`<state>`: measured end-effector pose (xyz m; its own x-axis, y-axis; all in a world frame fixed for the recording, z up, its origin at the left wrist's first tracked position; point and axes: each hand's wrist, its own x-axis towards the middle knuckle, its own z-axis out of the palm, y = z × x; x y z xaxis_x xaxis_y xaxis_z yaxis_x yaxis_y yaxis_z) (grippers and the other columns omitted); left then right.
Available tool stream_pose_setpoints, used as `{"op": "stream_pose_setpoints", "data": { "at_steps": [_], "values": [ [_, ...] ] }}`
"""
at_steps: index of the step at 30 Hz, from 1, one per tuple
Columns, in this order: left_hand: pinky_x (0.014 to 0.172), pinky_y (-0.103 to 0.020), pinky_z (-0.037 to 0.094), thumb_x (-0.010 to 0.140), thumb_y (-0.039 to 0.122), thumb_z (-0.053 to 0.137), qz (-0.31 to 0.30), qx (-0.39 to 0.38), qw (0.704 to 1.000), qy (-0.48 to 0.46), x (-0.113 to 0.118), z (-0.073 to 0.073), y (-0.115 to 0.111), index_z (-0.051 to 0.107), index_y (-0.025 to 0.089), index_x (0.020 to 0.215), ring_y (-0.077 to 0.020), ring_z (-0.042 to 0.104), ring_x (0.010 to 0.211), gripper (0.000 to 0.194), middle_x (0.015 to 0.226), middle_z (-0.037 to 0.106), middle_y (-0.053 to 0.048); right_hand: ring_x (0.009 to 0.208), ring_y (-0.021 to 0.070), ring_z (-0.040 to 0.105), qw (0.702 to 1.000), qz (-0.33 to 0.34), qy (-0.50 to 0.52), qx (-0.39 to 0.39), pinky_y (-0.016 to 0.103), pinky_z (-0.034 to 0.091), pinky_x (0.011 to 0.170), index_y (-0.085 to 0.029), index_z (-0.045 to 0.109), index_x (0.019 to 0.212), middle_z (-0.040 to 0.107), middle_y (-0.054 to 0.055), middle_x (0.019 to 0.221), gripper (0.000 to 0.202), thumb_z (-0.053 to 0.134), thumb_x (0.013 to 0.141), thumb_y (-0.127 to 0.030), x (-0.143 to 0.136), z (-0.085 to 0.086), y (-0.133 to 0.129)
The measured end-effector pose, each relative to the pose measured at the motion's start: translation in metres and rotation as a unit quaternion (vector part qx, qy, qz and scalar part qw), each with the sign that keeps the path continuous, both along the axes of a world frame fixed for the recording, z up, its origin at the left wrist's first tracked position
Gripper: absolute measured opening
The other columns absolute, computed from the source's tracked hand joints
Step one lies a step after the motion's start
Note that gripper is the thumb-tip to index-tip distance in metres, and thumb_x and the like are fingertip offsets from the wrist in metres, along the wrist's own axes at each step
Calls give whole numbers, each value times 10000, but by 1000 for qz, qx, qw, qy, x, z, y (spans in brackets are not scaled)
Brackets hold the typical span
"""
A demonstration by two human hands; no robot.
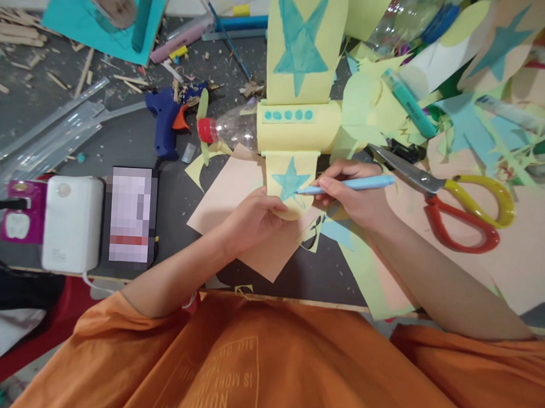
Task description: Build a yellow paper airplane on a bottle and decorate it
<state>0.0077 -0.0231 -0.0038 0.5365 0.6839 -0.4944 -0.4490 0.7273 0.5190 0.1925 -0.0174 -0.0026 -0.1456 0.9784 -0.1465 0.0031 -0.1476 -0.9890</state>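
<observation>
A plastic bottle [237, 130] with a red cap, wrapped in yellow paper, lies across the middle as a plane shape. Its upper wing [333, 49] and lower wing [275, 163] each carry a blue star. My left hand [257, 221] pinches the lower wing's edge, thumb on top. In my right hand [350, 190] is a light blue marker [369, 182], its tip on the lower star. Five blue dots mark a strip on the body, and a green paper propeller [203, 103] sits by the cap.
Scissors [464, 208] with red and yellow handles lie right of my right hand. A blue glue gun [166, 125], a phone [130, 215] and a white power bank [73, 224] are at left. Paper scraps cover the right side; a teal marker [410, 103] lies among them.
</observation>
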Motion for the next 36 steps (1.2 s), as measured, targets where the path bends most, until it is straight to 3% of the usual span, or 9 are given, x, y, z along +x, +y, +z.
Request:
{"op": "stream_pose_setpoints", "data": {
  "at_steps": [16,21,24,29,36],
  "values": [
    [932,-305,493,617,35,625,5,-10,1000,-4,-1,-4,-1,683,209,1182,-199,723,957,593,914,790,-19,455,87,570,999,30,-30,-3,214,438,425,-201,652,574,637,-26,507,183,737,733,-231,4,0,1],
    [869,-281,499,624,39,631,3,-10,1000,17,-2,-3,0,699,182,1033,-170,702,871,439,883,773,-22,423,83,541,1000,-20,6,-23,239,485,420,-231,603,571,626,-31,521,290,765,764,-376,3,0,3],
    [879,-284,493,630,44,622,-4,3,1000,9,-2,-2,0,696,185,1100,-181,707,901,496,890,776,-23,447,90,563,1000,-25,-1,-12,251,525,452,-235,609,604,620,-32,533,304,787,774,-413,1,0,2],
    [892,-286,484,637,45,615,-4,12,1000,-5,0,0,1,664,195,1235,-195,716,952,619,901,783,-19,458,91,566,1000,-4,-10,-1,251,536,474,-222,643,632,614,-35,526,250,782,795,-352,0,0,0],
    [850,-285,495,616,44,640,3,5,1000,-2,0,-1,1,705,188,1093,-192,713,890,502,875,783,-28,446,90,563,1000,-13,11,2,246,515,468,-220,656,603,615,-38,505,187,732,773,-214,0,0,0]
  ]
}}
